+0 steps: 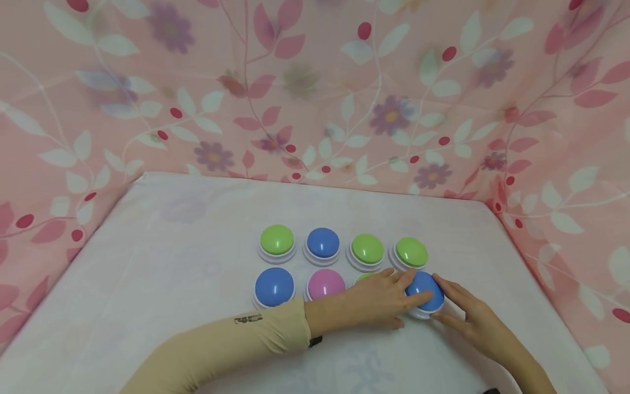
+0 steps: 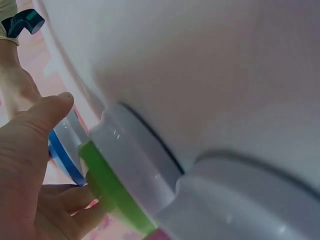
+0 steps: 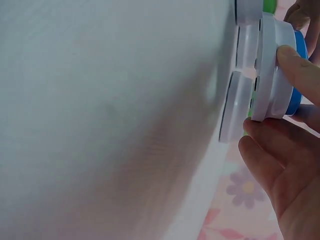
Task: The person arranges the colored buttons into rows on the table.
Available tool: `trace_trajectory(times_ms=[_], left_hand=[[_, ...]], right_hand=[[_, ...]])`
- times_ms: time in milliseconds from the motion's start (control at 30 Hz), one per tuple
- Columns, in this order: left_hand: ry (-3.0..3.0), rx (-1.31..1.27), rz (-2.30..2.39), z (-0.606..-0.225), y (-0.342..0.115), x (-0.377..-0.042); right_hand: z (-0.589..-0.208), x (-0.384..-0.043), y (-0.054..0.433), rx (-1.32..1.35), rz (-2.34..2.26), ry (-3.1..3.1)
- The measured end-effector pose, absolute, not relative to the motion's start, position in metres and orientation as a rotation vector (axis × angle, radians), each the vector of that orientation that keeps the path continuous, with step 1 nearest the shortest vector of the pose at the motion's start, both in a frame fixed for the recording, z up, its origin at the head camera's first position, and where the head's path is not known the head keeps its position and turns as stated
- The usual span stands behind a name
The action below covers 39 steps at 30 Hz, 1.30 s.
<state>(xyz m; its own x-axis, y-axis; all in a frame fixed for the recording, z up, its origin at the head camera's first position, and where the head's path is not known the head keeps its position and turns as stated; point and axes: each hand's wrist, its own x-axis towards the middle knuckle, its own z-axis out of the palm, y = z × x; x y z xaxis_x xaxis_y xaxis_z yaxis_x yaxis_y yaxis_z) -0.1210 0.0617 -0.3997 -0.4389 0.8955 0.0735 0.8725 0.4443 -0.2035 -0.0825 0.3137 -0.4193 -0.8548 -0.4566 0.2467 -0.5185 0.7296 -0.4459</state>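
Note:
Eight dome buttons stand in two rows on the white table. My left hand reaches across from the left and lies over a green button in the near row, mostly hiding it. Its straight fingers rest on top of the blue button at the near right end. My right hand comes in from the lower right and pinches that button's white base. In the right wrist view, thumb and fingers clasp the blue button. The left wrist view shows the left thumb beside the blue button's rim and the green button.
The far row holds a green button, a blue button and two more green buttons. A blue button and a pink button stand near left. Pink floral cloth walls the table on three sides.

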Motion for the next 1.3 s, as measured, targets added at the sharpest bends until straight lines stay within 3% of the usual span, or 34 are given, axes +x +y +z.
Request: trace_trajectory(times_ms=[1300], left_hand=[[-2.607, -1.605, 0.234, -0.401, 0.054, -0.123]], right_hand=[[-0.419, -0.082, 0.318, 0.669, 0.879, -3.008]])
